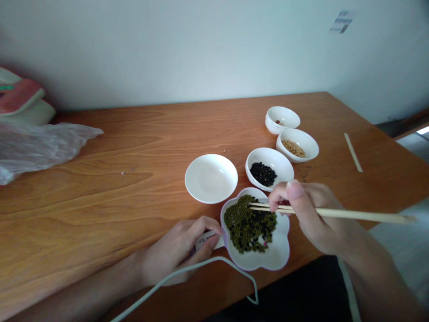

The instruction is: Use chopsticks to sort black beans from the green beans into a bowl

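A flower-shaped white tray (pixel 279 252) with a purple rim holds green beans mixed with black ones. My left hand (pixel 182 248) is closed on its handle at the left side. In my right hand (pixel 310 214) is a pair of wooden chopsticks (pixel 355 213), their tips at the beans in the tray. Just behind the tray stands a white bowl of black beans (pixel 263 173). To the left of that bowl is an empty white bowl (pixel 211 179). Farther back are a bowl of tan beans (pixel 294 147) and a bowl with a few small pieces (pixel 279 121).
A clear plastic bag (pixel 43 145) lies at the left, before a red and white object (pixel 23 98). A pale stick (pixel 353 152) rests at the right. A white cable (pixel 201 263) crosses in front of my left hand. Behind the table (pixel 150 138) is a wall.
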{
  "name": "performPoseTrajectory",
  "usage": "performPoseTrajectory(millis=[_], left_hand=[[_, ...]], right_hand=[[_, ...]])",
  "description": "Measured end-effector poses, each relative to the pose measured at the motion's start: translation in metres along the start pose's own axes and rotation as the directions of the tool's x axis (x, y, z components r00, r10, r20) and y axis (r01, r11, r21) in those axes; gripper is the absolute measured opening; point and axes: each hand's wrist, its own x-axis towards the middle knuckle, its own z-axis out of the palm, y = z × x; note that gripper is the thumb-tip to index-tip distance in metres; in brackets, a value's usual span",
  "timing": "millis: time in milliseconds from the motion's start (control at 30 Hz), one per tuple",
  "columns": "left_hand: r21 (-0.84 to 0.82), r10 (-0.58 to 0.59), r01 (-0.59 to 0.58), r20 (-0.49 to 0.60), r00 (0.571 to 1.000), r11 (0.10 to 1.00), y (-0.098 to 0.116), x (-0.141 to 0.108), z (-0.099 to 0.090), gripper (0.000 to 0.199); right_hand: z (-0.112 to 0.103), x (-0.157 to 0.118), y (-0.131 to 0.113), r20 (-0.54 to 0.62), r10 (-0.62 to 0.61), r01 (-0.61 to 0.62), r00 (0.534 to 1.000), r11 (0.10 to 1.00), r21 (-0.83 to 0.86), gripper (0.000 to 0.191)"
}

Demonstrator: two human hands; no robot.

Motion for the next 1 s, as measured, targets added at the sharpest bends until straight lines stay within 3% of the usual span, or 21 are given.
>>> performPoseTrajectory(millis=[233,400,533,600,767,1000], left_hand=[[0.018,-0.006,0.006,0.004,1.000,1.000,0.001,0.000,0.000,0.015],[0.018,0.004,-0.004,0.001,1.000,1.000,0.003,0.000,-0.001,0.014],[0.031,0.003,-0.003,-0.005,1.000,1.000,0.004,0.001,0.000,0.014],[0.029,0.008,-0.008,-0.012,1.000,1.000,0.004,0.001,0.000,0.014],[0.019,0.003,-0.002,-0.010,1.000,1.000,0.002,0.000,0.000,0.013],[0.001,-0.009,0.009,-0.009,1.000,1.000,0.002,0.000,0.000,0.013]], right_hand=[[0.003,0.000,0.001,-0.099,-0.044,0.046,0.994,0.999,0.014,0.064],[-0.010,-0.009,-0.004,-0.216,-0.022,0.040,0.976,0.996,0.079,0.073],[-0.023,-0.015,-0.004,-0.465,0.026,-0.026,0.885,1.000,0.006,0.083],[-0.026,-0.016,0.000,-0.535,0.040,-0.052,0.844,0.999,-0.008,0.082],[-0.022,-0.024,0.010,-0.482,0.100,-0.070,0.871,0.994,0.081,0.082],[-0.001,-0.041,0.007,-0.274,0.139,-0.077,0.952,0.971,0.225,0.080]])
